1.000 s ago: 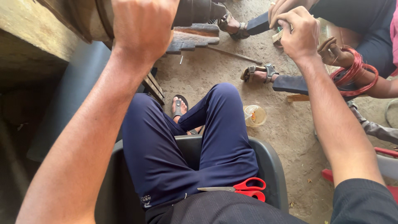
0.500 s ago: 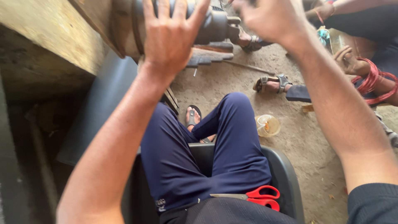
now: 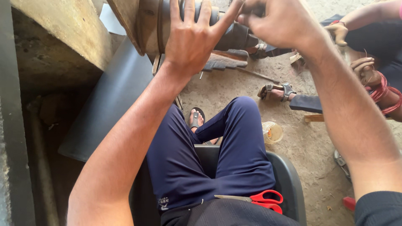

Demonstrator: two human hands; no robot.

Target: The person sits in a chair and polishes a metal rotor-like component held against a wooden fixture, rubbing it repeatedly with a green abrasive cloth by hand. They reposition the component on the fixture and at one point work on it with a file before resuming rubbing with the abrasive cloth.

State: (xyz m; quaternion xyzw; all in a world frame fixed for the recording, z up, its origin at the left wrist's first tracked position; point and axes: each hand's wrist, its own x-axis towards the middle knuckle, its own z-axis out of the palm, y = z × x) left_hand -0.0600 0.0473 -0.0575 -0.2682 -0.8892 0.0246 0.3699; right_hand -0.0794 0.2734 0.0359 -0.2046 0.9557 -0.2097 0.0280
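The dark cylindrical machine part (image 3: 234, 35) sits at the top of your view, running out sideways from a round metal flange (image 3: 148, 23) fixed to the slanted wooden frame (image 3: 125, 16). It looks like solid metal: stiff, heavy, and probably smooth enough to slip under a dry palm, so it likely wants a firm wrap around the barrel rather than a fingertip touch.

Your left hand (image 3: 190, 39) lies flat against it, fingers spread wide and pressing on the barrel just beside the flange, not curled around anything. Your right hand (image 3: 276, 21) is curled tight over the far end of the part; whether it pinches some small piece there is hidden by the knuckles.

Below, you sit in a dark plastic chair (image 3: 289, 184) with navy trousers (image 3: 201, 163), and red-handled scissors (image 3: 255, 197) rest on your lap, well apart from both hands. A grey sheet (image 3: 109, 100) leans at your left beside a concrete block (image 3: 58, 46). On the dirt floor (image 3: 234, 86) stands a small clear cup (image 3: 272, 133), near a sandalled foot (image 3: 274, 91) of another person, whose hand (image 3: 364, 69) holds red wire coils (image 3: 385, 96) at the right edge.
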